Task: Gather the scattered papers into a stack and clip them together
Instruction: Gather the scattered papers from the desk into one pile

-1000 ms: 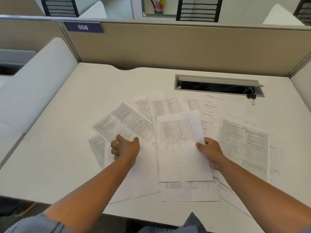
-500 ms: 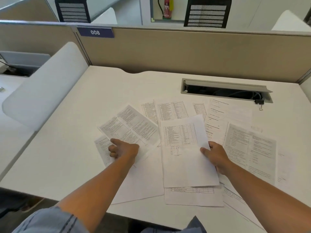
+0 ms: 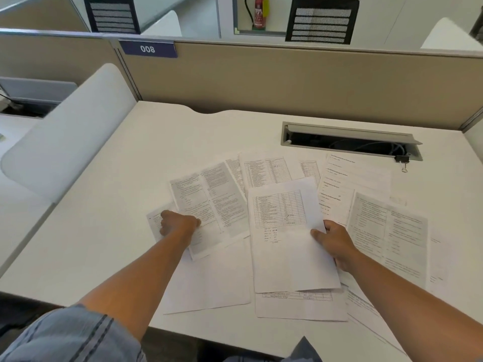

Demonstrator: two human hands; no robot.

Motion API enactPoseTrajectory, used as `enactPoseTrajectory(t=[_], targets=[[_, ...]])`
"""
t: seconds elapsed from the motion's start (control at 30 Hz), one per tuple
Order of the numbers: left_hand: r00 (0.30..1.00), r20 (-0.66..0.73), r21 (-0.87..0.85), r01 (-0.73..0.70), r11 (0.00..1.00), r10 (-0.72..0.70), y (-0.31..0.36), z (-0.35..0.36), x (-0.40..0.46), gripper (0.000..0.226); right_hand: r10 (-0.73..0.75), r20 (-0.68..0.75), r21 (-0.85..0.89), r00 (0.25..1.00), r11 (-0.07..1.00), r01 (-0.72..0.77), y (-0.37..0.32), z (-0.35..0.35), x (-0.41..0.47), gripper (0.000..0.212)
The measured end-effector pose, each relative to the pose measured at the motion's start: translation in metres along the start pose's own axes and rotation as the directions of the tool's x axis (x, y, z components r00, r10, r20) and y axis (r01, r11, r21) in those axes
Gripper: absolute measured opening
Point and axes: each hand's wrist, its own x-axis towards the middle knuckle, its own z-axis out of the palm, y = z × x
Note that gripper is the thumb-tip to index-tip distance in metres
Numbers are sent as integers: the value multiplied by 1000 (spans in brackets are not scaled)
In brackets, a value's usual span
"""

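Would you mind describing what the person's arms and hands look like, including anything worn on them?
Both forearms are bare, and neither the left hand nor the right hand shows gloves, rings or a watch. A faded blue denim-like short sleeve with visible stitched seams covers the left upper arm; the right sleeve is out of view.

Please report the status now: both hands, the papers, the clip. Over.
Left hand pinching the two-column sheet; right hand gripping the table sheet. Papers not stacked. Binder clip untouched beside the cable slot. Nothing in the way.
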Motion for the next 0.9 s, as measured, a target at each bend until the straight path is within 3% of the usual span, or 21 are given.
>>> enactPoseTrajectory(t=[0.23, 0.4, 0.53, 0.63, 0.73, 0.8, 0.9], targets=[[987, 89, -175, -117, 978, 133, 3, 0, -12, 15, 14, -5, 61, 1000, 998, -14, -2, 0, -2, 11], [946, 108, -177, -284, 942, 306, 30, -11, -43, 16, 55, -23, 137, 998, 989, -51, -2, -2, 0, 13], [834, 112, -77, -535, 841, 541, 62, -43, -68, 23, 91, -23, 193, 996, 978, -85, -7, -3, -1, 14], [770, 110, -99, -620, 778, 628, 85, -64, -75, 25, 101, -39, 231, 994, 969, -90, -9, -3, -1, 15], [735, 208, -193, -616, 764, 645, 96, -71, -77, 22, 92, -27, 277, 995, 957, -81, -13, -1, -2, 17], [738, 320, -268, -531, 804, 594, 93, -62, -75, 18, 71, -5, 304, 997, 950, -66, -17, 1, -4, 17], [732, 464, -244, -437, 866, 500, 77, -36, -70, 20, 28, 35, 348, 999, 937, -38, -25, 6, -8, 14]])
